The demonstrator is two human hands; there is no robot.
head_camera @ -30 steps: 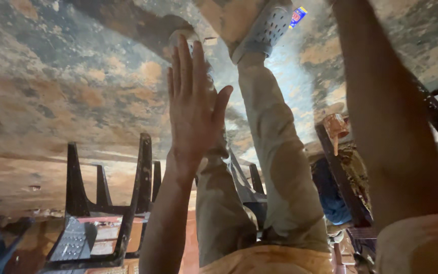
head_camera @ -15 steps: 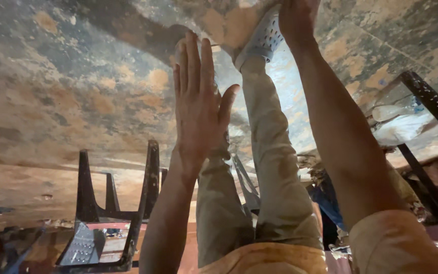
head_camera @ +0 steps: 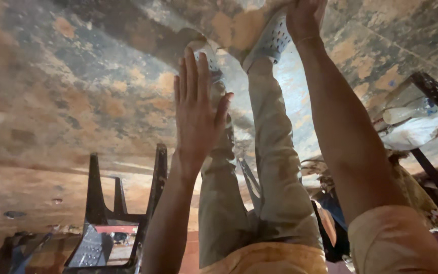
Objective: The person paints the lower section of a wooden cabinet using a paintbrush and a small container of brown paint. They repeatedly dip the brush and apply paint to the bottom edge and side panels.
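- The view was upside down: the person's legs in khaki trousers (head_camera: pixel 275 167) stretched up the frame toward a stained, mottled concrete floor (head_camera: pixel 77 86).
- The left hand (head_camera: pixel 196 109) was held flat with fingers straight and together, gripping nothing, over the left foot's pale perforated clog (head_camera: pixel 210 63). It had kept almost the same pose as half a second before.
- The right hand (head_camera: pixel 305 15) had reached further than a second earlier and now lay at the toe of the right foot's light grey perforated clog (head_camera: pixel 272 38); whether it clasped the shoe could not be told, as the frame edge cut the fingers.
- A dark plastic chair (head_camera: pixel 112 218) appeared at lower left, slightly shifted in view.
- A clear plastic bottle (head_camera: pixel 406 112) lay at right near a black metal frame (head_camera: pixel 434 91).
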